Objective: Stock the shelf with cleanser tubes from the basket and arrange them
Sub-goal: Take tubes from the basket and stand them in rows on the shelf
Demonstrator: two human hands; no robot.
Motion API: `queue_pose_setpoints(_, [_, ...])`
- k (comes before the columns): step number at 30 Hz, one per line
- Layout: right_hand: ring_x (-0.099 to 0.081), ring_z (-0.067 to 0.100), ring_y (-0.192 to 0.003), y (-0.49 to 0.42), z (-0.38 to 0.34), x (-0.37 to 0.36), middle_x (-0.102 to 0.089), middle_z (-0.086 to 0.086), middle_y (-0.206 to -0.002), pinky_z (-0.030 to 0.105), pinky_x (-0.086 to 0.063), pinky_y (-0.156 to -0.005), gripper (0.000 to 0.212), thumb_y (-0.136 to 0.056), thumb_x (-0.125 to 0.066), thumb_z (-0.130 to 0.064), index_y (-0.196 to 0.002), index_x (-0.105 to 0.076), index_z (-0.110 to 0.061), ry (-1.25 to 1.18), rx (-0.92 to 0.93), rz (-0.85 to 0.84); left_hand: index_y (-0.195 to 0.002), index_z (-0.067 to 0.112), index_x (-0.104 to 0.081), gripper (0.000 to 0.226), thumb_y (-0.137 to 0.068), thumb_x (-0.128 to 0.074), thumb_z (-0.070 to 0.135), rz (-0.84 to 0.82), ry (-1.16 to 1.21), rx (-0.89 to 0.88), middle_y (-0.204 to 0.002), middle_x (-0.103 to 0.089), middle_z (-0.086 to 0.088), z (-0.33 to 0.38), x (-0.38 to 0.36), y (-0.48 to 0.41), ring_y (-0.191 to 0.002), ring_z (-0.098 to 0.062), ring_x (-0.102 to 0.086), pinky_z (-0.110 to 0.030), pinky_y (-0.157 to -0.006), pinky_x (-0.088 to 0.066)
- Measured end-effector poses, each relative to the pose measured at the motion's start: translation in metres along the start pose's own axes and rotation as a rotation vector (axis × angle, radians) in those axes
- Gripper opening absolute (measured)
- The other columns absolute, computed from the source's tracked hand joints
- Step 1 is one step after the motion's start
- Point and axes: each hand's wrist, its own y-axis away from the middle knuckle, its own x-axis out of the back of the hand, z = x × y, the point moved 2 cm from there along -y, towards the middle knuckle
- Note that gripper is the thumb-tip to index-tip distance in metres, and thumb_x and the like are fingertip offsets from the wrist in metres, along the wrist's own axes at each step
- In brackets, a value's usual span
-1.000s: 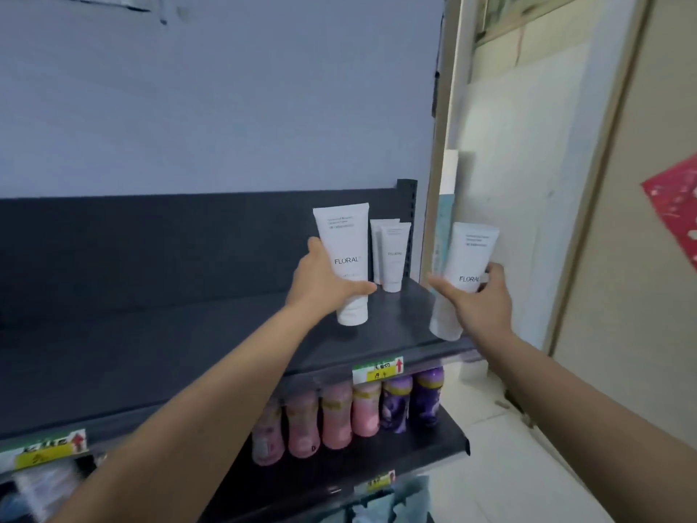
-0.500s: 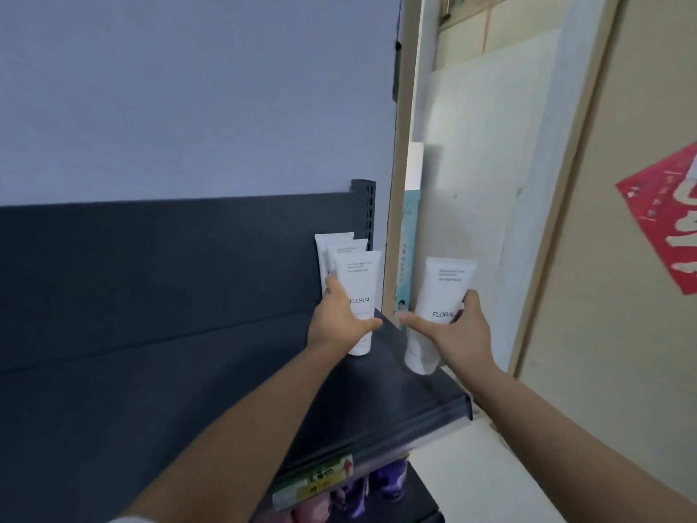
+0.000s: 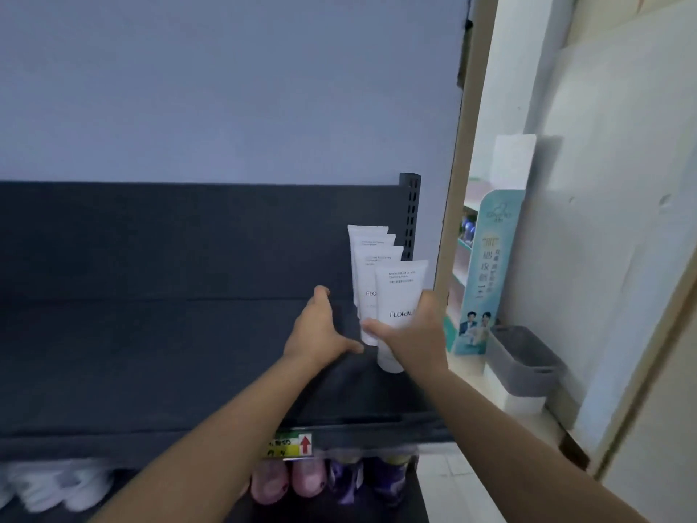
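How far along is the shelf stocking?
Done: three white plastic FLORAL tubes lined up at the right end of the dark grey shelf. In hand: right hand grips a fourth tube in front; left hand empty. Left: unknown; no spare tubes visible.

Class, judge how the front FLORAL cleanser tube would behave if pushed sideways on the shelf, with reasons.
The front FLORAL cleanser tube stands tall on its narrow cap, so it probably tips. Tipping backward, it may knock the tubes behind. Its smooth plastic may slip in the right hand.
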Motion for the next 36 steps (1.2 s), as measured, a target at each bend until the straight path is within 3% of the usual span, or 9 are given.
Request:
queue_pose_setpoints(4, [-0.048, 0.021, -0.087, -0.004, -0.005, -0.016, -0.053, 0.002, -0.104, 0.028, -0.035, -0.07, 0.069, -0.067, -0.084, -0.04, -0.103, -0.03, -0.016, 0.004, 0.003, -0.114, -0.131, 0.019, -0.03, 0.104, -0.052, -0.092, 0.043, 0.108, -0.05, 0.091, -0.134, -0.047, 0.0, -0.018, 0.032, 0.034, -0.122, -0.021, -0.049, -0.034, -0.09, -0.047])
queue_pose_setpoints(8, [-0.051, 0.033, -0.117, 0.002, -0.008, -0.021, -0.046, 0.012, -0.133, 0.041, -0.045, -0.089, 0.097, -0.061, -0.088, -0.039, -0.131, -0.027, -0.011, -0.004, -0.004, -0.096, -0.131, 0.018, -0.032, 0.097, -0.058, -0.087, 0.05, 0.193, -0.145, 0.109, -0.135, -0.046, 0.0, -0.035, 0.07, 0.072, -0.123, -0.024, -0.049, -0.038, -0.097, -0.046])
queue_pose_setpoints(12, [-0.017, 0.038, -0.143, 0.029, -0.023, -0.018, -0.012, 0.023, -0.155, 0.046, -0.018, -0.115, 0.128, -0.063, -0.082, -0.051, -0.152, -0.001, -0.006, 0.128, 0.029, 0.101, -0.141, 0.014, -0.027, 0.099, -0.068, -0.076, 0.061, 0.275, -0.318, 0.092, -0.141, -0.04, -0.003, -0.061, 0.115, 0.111, -0.129, -0.024, -0.044, -0.04, -0.097, -0.046])
queue_pose_setpoints(15, [-0.011, 0.042, -0.144, 0.062, -0.048, -0.035, -0.004, 0.026, -0.156, 0.05, -0.012, -0.117, 0.118, -0.074, -0.072, -0.055, -0.152, 0.0, -0.005, 0.252, 0.212, 0.209, -0.142, 0.014, -0.025, 0.099, -0.071, -0.065, 0.07, 0.324, -0.458, 0.132, -0.14, -0.039, -0.003, -0.093, 0.155, 0.146, -0.126, -0.025, -0.046, -0.041, -0.089, -0.048])
queue_pose_setpoints(19, [-0.013, 0.04, -0.144, 0.14, -0.115, -0.097, -0.008, 0.024, -0.156, 0.053, -0.017, -0.117, 0.097, -0.081, -0.069, -0.042, -0.151, -0.011, -0.009, 0.264, 0.555, 0.12, -0.147, 0.013, -0.021, 0.107, -0.071, -0.051, 0.082, 0.351, -0.71, 0.222, -0.142, -0.039, -0.005, -0.153, 0.222, 0.209, -0.122, -0.028, -0.048, -0.041, -0.085, -0.052])
queue_pose_setpoints(24, [-0.021, 0.036, -0.143, 0.294, -0.193, -0.227, -0.012, 0.018, -0.158, 0.051, -0.029, -0.111, 0.079, -0.083, -0.061, -0.046, -0.148, -0.027, -0.018, 0.286, 0.949, -0.267, -0.151, 0.015, -0.015, 0.113, -0.069, -0.047, 0.086, 0.366, -0.835, 0.418, -0.149, -0.033, -0.006, -0.258, 0.318, 0.318, -0.128, -0.032, -0.044, -0.043, -0.094, -0.045])
queue_pose_setpoints(28, [-0.029, 0.029, -0.141, 0.402, -0.24, -0.315, -0.02, 0.006, -0.158, 0.045, -0.034, -0.11, 0.075, -0.09, -0.053, -0.049, -0.152, -0.02, -0.022, 0.263, 0.948, -0.692, -0.152, 0.016, -0.012, 0.114, -0.069, -0.044, 0.087, 0.328, -0.926, 0.621, -0.149, -0.033, -0.006, -0.341, 0.386, 0.412, -0.127, -0.031, -0.044, -0.042, -0.096, -0.045])
queue_pose_setpoints(31, [-0.037, 0.027, -0.135, 0.457, -0.271, -0.366, -0.023, 0.004, -0.156, 0.042, -0.04, -0.105, 0.078, -0.092, -0.051, -0.051, -0.153, -0.01, -0.024, 0.328, 0.985, -0.886, -0.152, 0.014, -0.012, 0.113, -0.07, -0.044, 0.086, 0.316, -0.929, 0.751, -0.15, -0.032, -0.007, -0.39, 0.427, 0.47, -0.128, -0.031, -0.043, -0.041, -0.095, -0.045])
queue_pose_setpoints(36, [-0.048, 0.029, -0.124, 0.522, -0.299, -0.448, -0.044, 0.008, -0.14, 0.041, -0.047, -0.094, 0.069, -0.09, -0.057, -0.044, -0.146, -0.026, -0.017, 0.407, 0.965, -1.127, -0.152, 0.015, -0.013, 0.112, -0.071, -0.047, 0.084, 0.304, -0.874, 0.94, -0.152, -0.029, -0.007, -0.465, 0.461, 0.532, -0.133, -0.032, -0.038, -0.044, -0.1, -0.041])
